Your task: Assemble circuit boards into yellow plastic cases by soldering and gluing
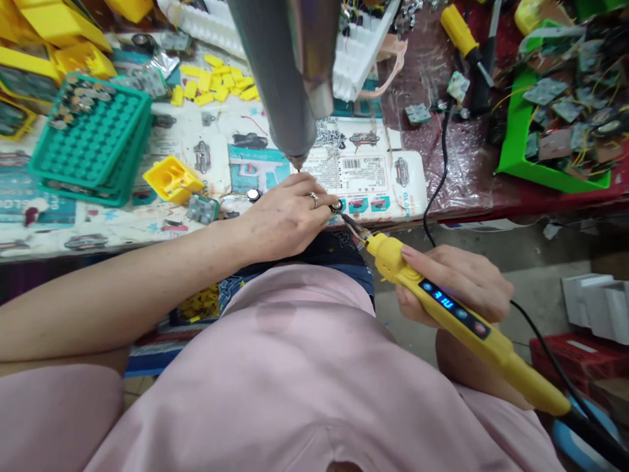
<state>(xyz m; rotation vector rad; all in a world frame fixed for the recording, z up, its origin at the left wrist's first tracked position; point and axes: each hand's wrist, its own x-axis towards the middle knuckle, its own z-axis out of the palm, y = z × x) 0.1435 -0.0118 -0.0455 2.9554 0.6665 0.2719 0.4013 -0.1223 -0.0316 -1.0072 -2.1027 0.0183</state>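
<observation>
In my right hand (457, 278) is a yellow soldering iron (442, 301) with a lit blue display. Its tip points left and reaches a small round dark part (336, 206) at the fingertips of my left hand (289, 216). The fingers of that hand are closed on this part, by the table's front edge, and cover most of it. Left of the hand lies a small round black-and-white piece (253, 195). Beside it sit a green circuit board (202, 208) and an open yellow plastic housing (173, 179).
An electric screwdriver (289, 98) hangs tip-down just above my left hand. Stacked teal trays (98, 137) and small yellow pieces (216, 82) are on the left. A green bin (555, 174) of wired boards stands right. The iron's black cord (445, 157) crosses the table edge.
</observation>
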